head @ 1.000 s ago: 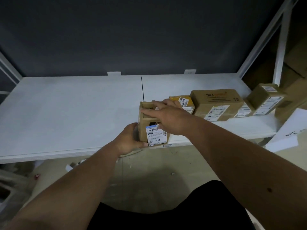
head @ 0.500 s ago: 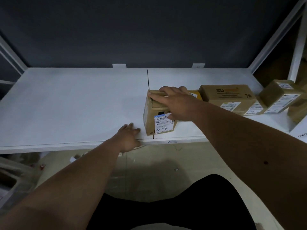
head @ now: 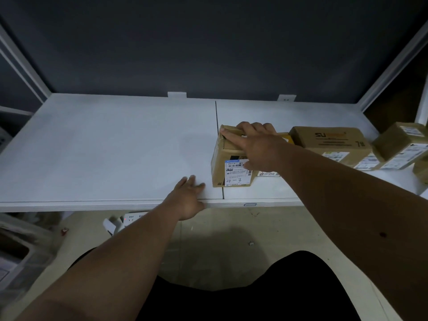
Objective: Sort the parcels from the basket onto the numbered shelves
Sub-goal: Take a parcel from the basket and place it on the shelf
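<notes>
White shelf (head: 104, 147) spans most of the view, two boards meeting at a dark seam (head: 217, 135) running front to back. We see the whole left board bare, open room from seam to the left upright. Front edge runs straight across below both hands; pale floor (head: 231, 228) beyond it.

Right board holds a row of cartons: large brown carton with "SU" print (head: 328, 140), long axis left-right, and a smaller tilted carton (head: 398, 144) at the far right, touching or just beside it; we can't tell which.

Task parcel (head: 228, 158) stands upright on the right board, its left face just beside the seam, near the front edge. Shipping label (head: 237, 173) faces us, handwritten "4-3". Height and depth look close, so we can't tell its long axis.

Right hand (head: 254, 149) lies over the parcel top, fingers straight and spread, tips reaching the far top edge, palm over the front upper edge.

Left hand (head: 187, 198) rests flat at the shelf's front edge, fingers relaxed and loosely spread, holding nothing, apart from the parcel.

White power strip (head: 132, 218) lies on the floor below the shelf.
</notes>
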